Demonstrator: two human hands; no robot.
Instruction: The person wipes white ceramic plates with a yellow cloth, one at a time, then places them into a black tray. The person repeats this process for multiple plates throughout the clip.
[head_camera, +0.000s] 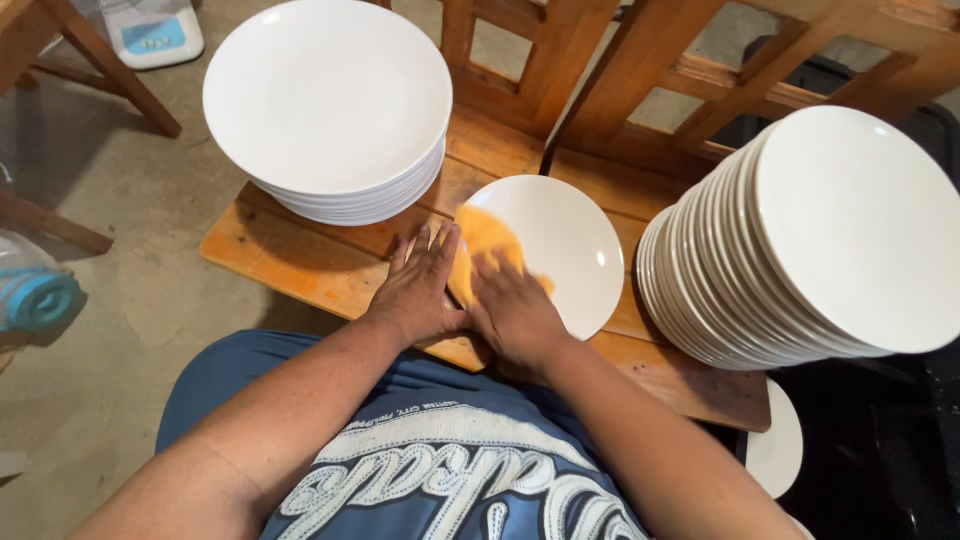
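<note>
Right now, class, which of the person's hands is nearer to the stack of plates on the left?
The left hand: it rests flat just below that stack of plates. The right hand presses an orange cloth on the single plate, farther away.

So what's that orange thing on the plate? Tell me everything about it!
The orange cloth looks soft and thin, a bright yellow-orange, crumpled rather than flat. It lies on the left part of the single white plate, which sits on the wooden bench. The right hand presses on its lower part, covering some of it. The left hand lies flat at the plate's left edge, right beside the cloth; whether it touches the cloth is unclear. Its edges look blurred.
</note>
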